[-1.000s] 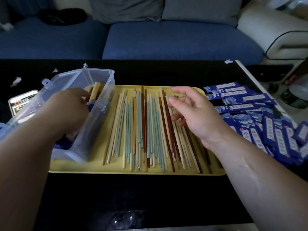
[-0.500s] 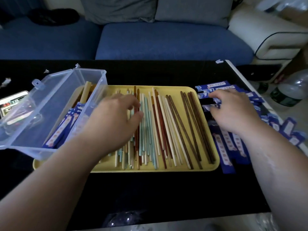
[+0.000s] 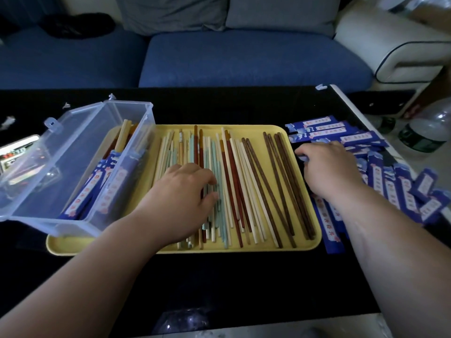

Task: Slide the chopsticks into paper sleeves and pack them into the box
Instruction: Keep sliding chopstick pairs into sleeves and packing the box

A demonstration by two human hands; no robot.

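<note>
Both grips unclear: L hand [image 3: 185,193] on chopsticks [image 3: 234,181], R hand [image 3: 329,167] on sleeves [image 3: 390,189], black table [image 3: 219,276], blue sofa [image 3: 244,62] behind.

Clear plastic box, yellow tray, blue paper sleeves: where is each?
clear plastic box [image 3: 61,226]: head view, near end wall.
yellow tray [image 3: 268,248]: head view, bare near rim.
blue paper sleeves [image 3: 390,191]: head view, one sleeve in the loose pile.

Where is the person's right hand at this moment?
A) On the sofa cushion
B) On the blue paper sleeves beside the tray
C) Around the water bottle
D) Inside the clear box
B: the right hand lies over the blue sleeves, just right of the yellow tray.
</note>
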